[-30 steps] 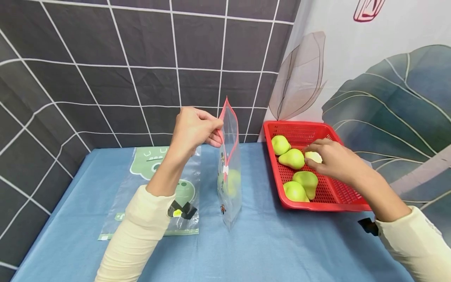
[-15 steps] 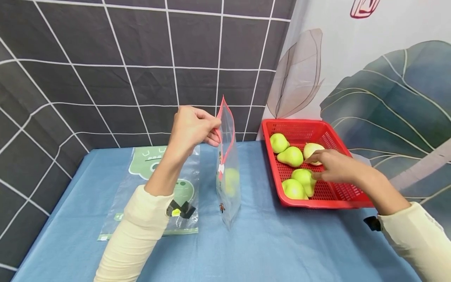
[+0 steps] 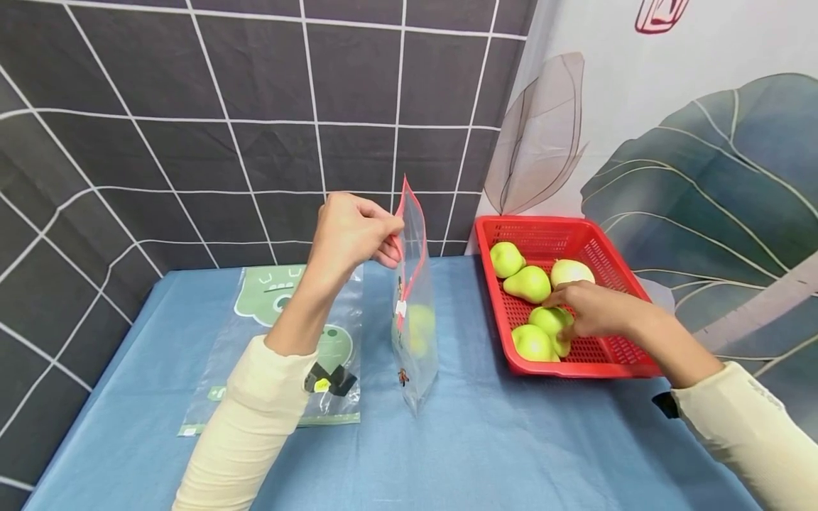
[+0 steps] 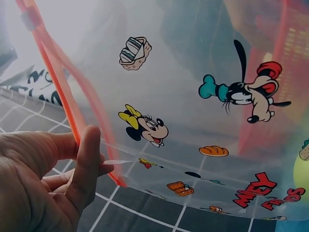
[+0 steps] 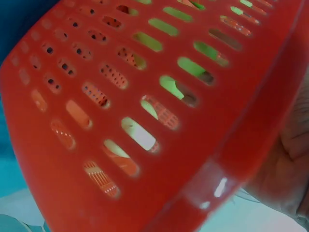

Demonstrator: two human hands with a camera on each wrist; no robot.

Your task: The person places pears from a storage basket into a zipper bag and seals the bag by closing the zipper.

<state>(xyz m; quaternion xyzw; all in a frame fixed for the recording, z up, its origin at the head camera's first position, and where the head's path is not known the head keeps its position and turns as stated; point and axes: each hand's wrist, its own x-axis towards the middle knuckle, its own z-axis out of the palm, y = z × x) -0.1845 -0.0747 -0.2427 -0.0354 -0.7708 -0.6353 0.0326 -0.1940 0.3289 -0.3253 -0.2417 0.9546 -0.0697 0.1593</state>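
Basket (image 3: 588, 370) at right is glossy red plastic. Zip bag (image 3: 412, 355) mid-frame is clear, smooth plastic, and the flat bag (image 3: 337, 345) left of centre looks like shiny plastic too, on matt blue cloth (image 3: 486, 440). Pears (image 3: 527, 284) look smooth.

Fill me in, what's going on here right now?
A person's left hand pinches the pink rim of an upright clear bag with green fruit inside. The right hand is in the red basket, fingers on a green pear; whether it grips is unclear. More fruit lies in the basket. A second bag lies flat to the left.
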